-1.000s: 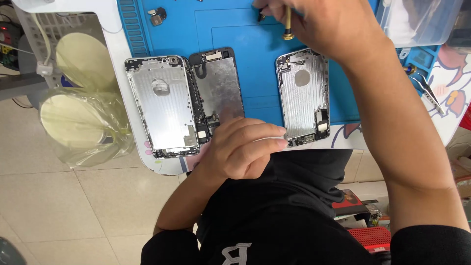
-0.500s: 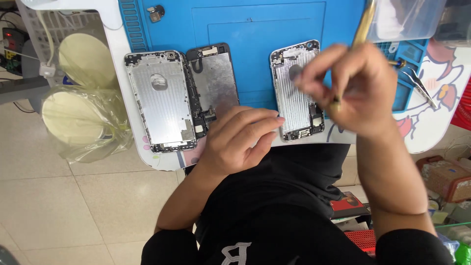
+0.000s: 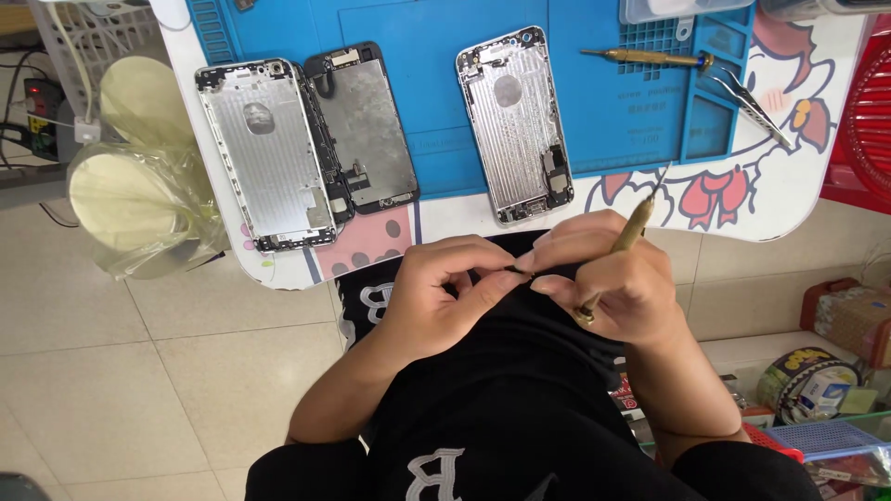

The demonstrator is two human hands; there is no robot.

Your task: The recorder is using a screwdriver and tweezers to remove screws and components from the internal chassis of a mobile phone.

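At frame centre, I'm pinching a tiny dark part [image 3: 516, 270] between my left hand [image 3: 444, 295] and right hand [image 3: 608, 278], both grips closed, the right also clamping a screwdriver [image 3: 620, 249]. Over my lap, off the counter [image 3: 594, 199], a slip could drop it.

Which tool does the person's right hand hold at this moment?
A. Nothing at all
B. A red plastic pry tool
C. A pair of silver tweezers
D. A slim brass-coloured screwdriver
D: the right hand holds a slim brass-coloured screwdriver slanting up across its fingers, while the silver tweezers lie untouched on the blue work mat, and the left hand pinches a tiny dark part against it.
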